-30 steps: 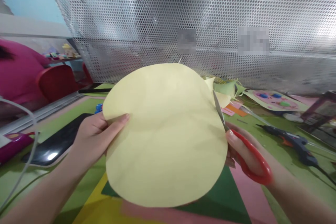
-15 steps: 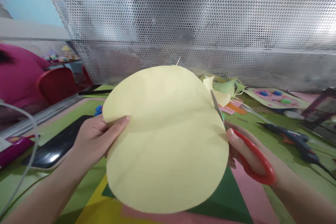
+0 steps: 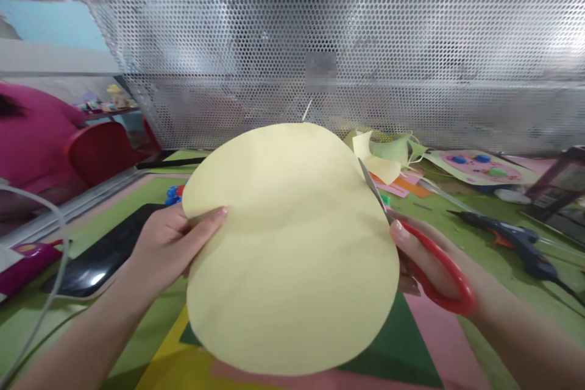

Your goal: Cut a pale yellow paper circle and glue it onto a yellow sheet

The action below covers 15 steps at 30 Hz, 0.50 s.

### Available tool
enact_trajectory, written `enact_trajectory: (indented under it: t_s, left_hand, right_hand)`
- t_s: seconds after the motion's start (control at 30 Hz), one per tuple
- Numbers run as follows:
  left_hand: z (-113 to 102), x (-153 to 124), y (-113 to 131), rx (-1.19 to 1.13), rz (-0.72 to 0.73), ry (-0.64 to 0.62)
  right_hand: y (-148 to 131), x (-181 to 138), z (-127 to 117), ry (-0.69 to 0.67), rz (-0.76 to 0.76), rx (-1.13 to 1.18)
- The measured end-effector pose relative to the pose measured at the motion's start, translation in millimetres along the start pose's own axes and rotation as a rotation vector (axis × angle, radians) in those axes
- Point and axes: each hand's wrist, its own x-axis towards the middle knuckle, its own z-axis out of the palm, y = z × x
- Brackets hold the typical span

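Note:
My left hand (image 3: 171, 244) pinches the left edge of a pale yellow paper disc (image 3: 287, 244), thumb on top, and holds it up over the table. My right hand (image 3: 420, 262) grips red-handled scissors (image 3: 434, 268). Their blades (image 3: 372, 189) lie along the disc's upper right edge. The disc hides most of my right fingers.
A perforated metal screen (image 3: 365, 42) stands behind. Green, pink and yellow sheets (image 3: 402, 347) lie under the disc. Paper scraps (image 3: 388, 155), a decorated sheet (image 3: 479, 167) and a glue gun (image 3: 512, 237) are to the right, a black phone (image 3: 100, 253) to the left. A person in magenta (image 3: 27, 128) sits far left.
The disc has sunk slightly and the scissor blades have moved a little left along its edge. Both hands keep their grips.

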Motion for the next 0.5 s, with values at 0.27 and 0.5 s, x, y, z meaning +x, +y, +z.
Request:
enact_trajectory:
  t_s: [0.27, 0.5]
  left_hand:
    - [-5.0, 9.1, -6.6, 0.015, 0.026, -0.101]
    - [-1.7, 4.5, -2.4, 0.037, 0.009, -0.090]
  right_hand:
    - [-6.0, -0.6, -3.6, -0.035, 0.048, -0.011]
    - [-8.9, -3.1, -3.4, -0.036, 0.029, -0.019]
